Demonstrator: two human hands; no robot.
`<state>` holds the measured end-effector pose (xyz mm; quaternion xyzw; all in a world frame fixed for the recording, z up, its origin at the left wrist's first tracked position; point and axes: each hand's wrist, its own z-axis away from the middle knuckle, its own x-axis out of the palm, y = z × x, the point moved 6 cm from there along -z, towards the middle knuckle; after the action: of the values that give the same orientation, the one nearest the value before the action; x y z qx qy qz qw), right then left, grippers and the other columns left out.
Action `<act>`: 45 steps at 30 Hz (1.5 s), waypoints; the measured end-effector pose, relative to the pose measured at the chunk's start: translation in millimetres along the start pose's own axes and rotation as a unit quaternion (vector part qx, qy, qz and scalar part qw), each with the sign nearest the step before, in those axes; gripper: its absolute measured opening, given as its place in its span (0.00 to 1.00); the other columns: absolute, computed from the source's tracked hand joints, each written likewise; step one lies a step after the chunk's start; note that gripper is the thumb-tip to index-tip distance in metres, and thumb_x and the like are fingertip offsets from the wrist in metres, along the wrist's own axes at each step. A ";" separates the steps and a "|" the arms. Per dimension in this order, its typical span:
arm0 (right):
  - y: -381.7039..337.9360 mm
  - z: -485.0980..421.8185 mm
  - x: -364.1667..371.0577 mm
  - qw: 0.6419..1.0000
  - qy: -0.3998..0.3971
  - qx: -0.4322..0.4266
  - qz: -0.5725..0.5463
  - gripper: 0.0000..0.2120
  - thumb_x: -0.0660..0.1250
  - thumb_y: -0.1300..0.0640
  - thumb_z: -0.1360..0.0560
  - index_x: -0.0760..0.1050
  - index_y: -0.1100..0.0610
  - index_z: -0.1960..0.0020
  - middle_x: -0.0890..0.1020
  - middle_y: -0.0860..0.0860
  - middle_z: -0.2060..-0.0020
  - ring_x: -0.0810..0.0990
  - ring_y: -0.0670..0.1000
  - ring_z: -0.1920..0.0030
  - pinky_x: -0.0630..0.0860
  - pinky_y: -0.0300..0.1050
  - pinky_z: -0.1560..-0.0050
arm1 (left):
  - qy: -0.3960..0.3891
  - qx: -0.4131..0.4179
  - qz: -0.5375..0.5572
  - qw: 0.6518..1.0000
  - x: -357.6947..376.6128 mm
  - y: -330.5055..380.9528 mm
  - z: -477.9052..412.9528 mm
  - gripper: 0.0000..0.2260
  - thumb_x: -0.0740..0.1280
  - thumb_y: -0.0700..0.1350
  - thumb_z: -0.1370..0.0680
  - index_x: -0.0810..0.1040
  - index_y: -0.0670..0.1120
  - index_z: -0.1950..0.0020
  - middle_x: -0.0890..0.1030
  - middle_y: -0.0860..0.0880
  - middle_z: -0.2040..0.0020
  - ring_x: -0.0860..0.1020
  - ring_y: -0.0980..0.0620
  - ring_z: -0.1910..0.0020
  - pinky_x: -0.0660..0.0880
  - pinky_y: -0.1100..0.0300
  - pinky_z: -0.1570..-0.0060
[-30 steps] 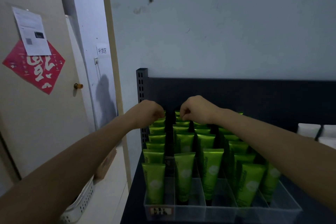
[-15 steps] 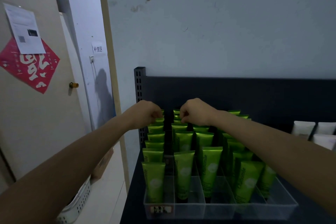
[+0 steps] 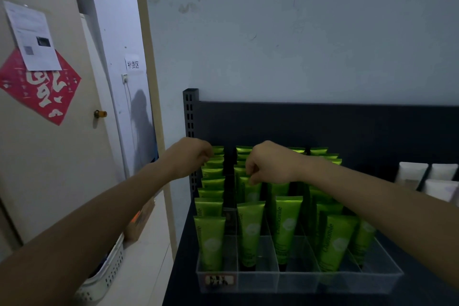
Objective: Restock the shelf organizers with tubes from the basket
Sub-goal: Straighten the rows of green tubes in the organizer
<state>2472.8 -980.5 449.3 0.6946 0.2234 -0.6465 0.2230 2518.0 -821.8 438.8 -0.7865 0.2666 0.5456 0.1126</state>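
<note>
A clear divided shelf organizer [image 3: 298,281] stands on the dark shelf, with several rows of upright green tubes [image 3: 249,228] in it. My left hand [image 3: 192,156] reaches to the far end of the leftmost row, its fingers curled at the crimped top of a green tube [image 3: 216,163] there. My right hand [image 3: 269,164] is over the second row, fingertips pinching the top of a green tube [image 3: 250,190]. The front compartments of the middle rows hold nothing. The white basket [image 3: 109,273] sits on the floor at lower left, partly hidden by my left forearm.
White tubes [image 3: 422,174] stand in another organizer at the right. The shelf's dark back panel [image 3: 323,126] and slotted upright [image 3: 190,112] rise behind the rows. A door with a red poster [image 3: 39,87] is at the left, a cardboard box [image 3: 141,218] on the floor.
My right hand has come a little nearer along the second row, from the back tubes to one further forward. My left hand has stayed at the back of the leftmost row.
</note>
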 end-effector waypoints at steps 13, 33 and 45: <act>-2.3 -6.2 -2.4 1.000 0.013 0.001 -0.027 0.11 0.72 0.51 0.29 0.83 0.57 0.51 0.84 0.50 0.56 0.81 0.48 0.55 0.78 0.48 0.50 | 0.003 -0.025 0.018 1.000 -2.7 -5.9 11.5 0.10 0.61 0.42 0.20 0.79 0.41 0.43 0.82 0.44 0.48 0.79 0.48 0.49 0.75 0.50 0.46; -38.9 39.2 -1.8 0.996 -0.027 -0.036 -0.083 0.13 0.69 0.48 0.27 0.82 0.58 0.58 0.80 0.47 0.68 0.74 0.42 0.71 0.69 0.28 0.68 | 0.088 0.008 0.062 0.994 -15.2 14.2 37.7 0.10 0.64 0.43 0.21 0.80 0.41 0.44 0.82 0.46 0.49 0.78 0.53 0.53 0.70 0.64 0.52; -41.1 44.2 0.9 0.993 -0.018 -0.053 -0.101 0.13 0.70 0.47 0.28 0.82 0.58 0.57 0.83 0.51 0.65 0.79 0.47 0.63 0.76 0.41 0.62 | 0.110 -0.023 0.066 0.992 -13.9 8.9 30.6 0.09 0.64 0.41 0.22 0.81 0.41 0.45 0.83 0.45 0.51 0.78 0.52 0.54 0.72 0.61 0.52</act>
<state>2412.9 -974.0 444.7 0.6441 0.3222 -0.6653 0.1965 2485.1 -810.8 440.9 -0.8248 0.3162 0.4679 0.0288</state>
